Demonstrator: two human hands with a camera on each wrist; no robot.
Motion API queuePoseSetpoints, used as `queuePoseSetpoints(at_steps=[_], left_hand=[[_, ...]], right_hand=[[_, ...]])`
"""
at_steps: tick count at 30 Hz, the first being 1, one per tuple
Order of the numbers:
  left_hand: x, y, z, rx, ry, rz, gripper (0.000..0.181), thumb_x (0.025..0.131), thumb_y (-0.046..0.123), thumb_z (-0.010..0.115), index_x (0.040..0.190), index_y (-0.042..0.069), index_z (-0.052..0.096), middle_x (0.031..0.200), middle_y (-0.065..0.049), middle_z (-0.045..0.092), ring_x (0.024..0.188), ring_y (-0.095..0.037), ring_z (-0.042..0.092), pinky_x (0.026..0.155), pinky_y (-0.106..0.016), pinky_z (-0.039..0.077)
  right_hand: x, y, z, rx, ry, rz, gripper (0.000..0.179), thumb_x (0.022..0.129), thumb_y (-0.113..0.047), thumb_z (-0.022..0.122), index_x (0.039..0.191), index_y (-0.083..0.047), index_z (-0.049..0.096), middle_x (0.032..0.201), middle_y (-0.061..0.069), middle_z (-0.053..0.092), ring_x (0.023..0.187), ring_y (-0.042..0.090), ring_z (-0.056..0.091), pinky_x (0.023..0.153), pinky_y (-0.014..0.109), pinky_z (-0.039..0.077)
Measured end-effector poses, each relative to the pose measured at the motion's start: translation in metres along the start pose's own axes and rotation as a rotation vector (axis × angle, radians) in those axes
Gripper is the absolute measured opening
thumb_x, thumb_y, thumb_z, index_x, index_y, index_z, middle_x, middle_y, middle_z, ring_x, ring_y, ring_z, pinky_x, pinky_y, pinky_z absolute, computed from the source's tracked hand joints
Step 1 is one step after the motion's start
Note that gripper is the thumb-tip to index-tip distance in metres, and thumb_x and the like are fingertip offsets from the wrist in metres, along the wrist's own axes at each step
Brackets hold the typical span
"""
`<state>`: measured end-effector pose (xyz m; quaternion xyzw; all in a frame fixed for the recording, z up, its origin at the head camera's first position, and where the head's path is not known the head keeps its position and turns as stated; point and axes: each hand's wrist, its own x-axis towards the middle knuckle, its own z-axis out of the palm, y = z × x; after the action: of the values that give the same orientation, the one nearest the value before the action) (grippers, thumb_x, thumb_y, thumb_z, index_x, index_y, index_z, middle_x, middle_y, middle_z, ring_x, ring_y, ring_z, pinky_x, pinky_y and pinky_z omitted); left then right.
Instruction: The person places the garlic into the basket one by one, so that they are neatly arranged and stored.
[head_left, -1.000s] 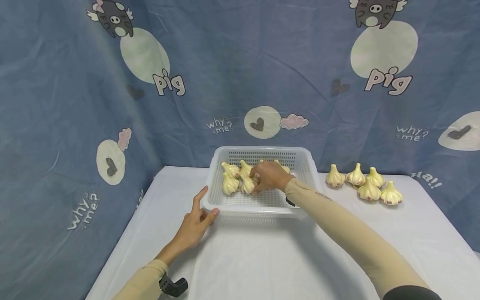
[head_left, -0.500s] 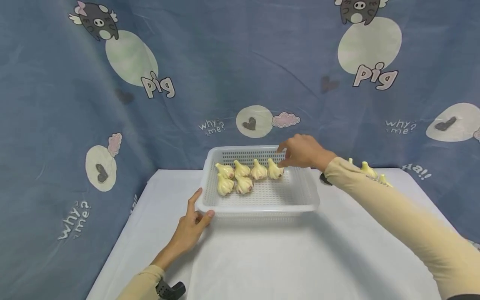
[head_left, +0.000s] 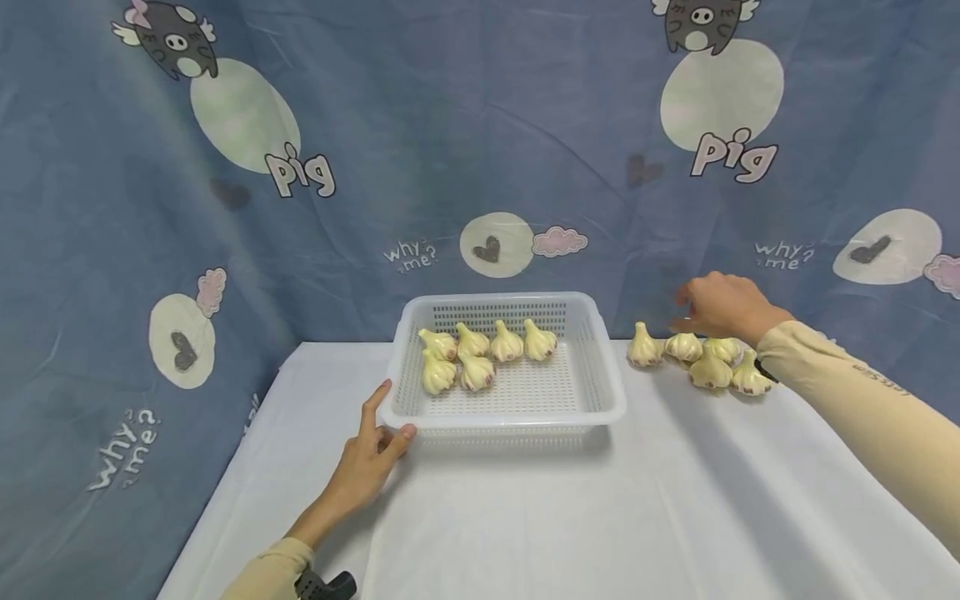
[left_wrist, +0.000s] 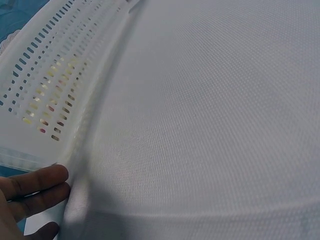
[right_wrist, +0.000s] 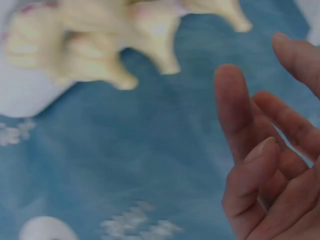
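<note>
Several pale yellow garlic bulbs (head_left: 507, 342) lie in two rows in a white perforated plastic basket (head_left: 498, 419), toward its left and back. My left hand (head_left: 362, 467) is at the basket's front left corner, thumb and index finger extended against the rim. In the left wrist view, extended fingers (left_wrist: 37, 182) lie against the basket's lower edge. My right hand (head_left: 726, 307) hovers over a group of garlic bulbs (head_left: 708, 371) on the table, right of the basket. The right wrist view shows that hand with nothing in it, its fingers apart; the bulbs there are blurred.
A white cloth covers the table (head_left: 525, 517). A blue curtain (head_left: 420, 167) with pig prints hangs behind it and along the left. A lone garlic bulb (head_left: 644, 346) stands between the basket and the group at the right.
My right hand has lifted out of the basket and swung right to the loose bulbs, leaving garlic in the basket. The view has turned slightly right. My left hand stays at the basket corner.
</note>
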<state>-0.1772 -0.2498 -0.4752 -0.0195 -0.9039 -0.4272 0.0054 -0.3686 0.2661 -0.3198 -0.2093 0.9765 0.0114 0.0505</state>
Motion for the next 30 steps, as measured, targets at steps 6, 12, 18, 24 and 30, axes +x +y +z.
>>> queuePoseSetpoints(at_steps=[6, 12, 18, 24, 30], left_hand=[[-0.001, 0.0, 0.002, -0.009, 0.003, -0.003, 0.078, 0.111, 0.041, 0.056, 0.17, 0.037, 0.005, 0.086, -0.004, 0.073, 0.072, -0.015, 0.059, 0.065, -0.029, 0.044], [-0.001, 0.0, 0.001, 0.006, 0.009, 0.002, 0.078, 0.111, 0.041, 0.056, 0.17, 0.036, 0.005, 0.087, -0.004, 0.074, 0.076, -0.014, 0.063, 0.066, -0.03, 0.045], [0.0, 0.0, 0.0, 0.021, 0.02, 0.007, 0.079, 0.11, 0.043, 0.057, 0.17, 0.038, 0.005, 0.086, -0.003, 0.074, 0.072, -0.014, 0.061, 0.065, -0.029, 0.045], [0.001, 0.001, 0.0, 0.015, 0.022, 0.006, 0.08, 0.11, 0.043, 0.057, 0.17, 0.038, 0.005, 0.084, -0.002, 0.072, 0.071, -0.014, 0.06, 0.065, -0.029, 0.045], [-0.001, -0.001, 0.001, 0.011, 0.021, -0.003, 0.08, 0.11, 0.043, 0.058, 0.17, 0.039, 0.005, 0.085, -0.002, 0.073, 0.073, -0.015, 0.062, 0.066, -0.029, 0.045]], right_hand=[[-0.02, 0.034, 0.026, 0.025, -0.017, 0.039, 0.038, 0.092, -0.032, 0.081, 0.113, 0.0, 0.078, 0.09, 0.007, 0.078, 0.082, 0.028, 0.073, 0.075, 0.058, 0.058], [-0.03, 0.049, 0.055, 0.066, -0.036, 0.061, 0.035, 0.092, -0.031, 0.082, 0.11, -0.002, 0.079, 0.088, 0.007, 0.076, 0.08, 0.028, 0.072, 0.072, 0.057, 0.057], [-0.035, 0.053, 0.079, 0.101, -0.042, 0.081, 0.034, 0.09, -0.032, 0.083, 0.109, -0.004, 0.077, 0.087, 0.005, 0.073, 0.078, 0.025, 0.068, 0.07, 0.053, 0.056], [-0.037, 0.053, 0.086, 0.12, -0.027, 0.086, 0.035, 0.09, -0.033, 0.083, 0.107, -0.003, 0.076, 0.085, 0.005, 0.07, 0.074, 0.023, 0.064, 0.066, 0.049, 0.053], [-0.038, 0.05, 0.091, 0.121, -0.031, 0.084, 0.04, 0.091, -0.032, 0.083, 0.111, 0.002, 0.076, 0.088, 0.007, 0.075, 0.073, 0.02, 0.066, 0.071, 0.05, 0.056]])
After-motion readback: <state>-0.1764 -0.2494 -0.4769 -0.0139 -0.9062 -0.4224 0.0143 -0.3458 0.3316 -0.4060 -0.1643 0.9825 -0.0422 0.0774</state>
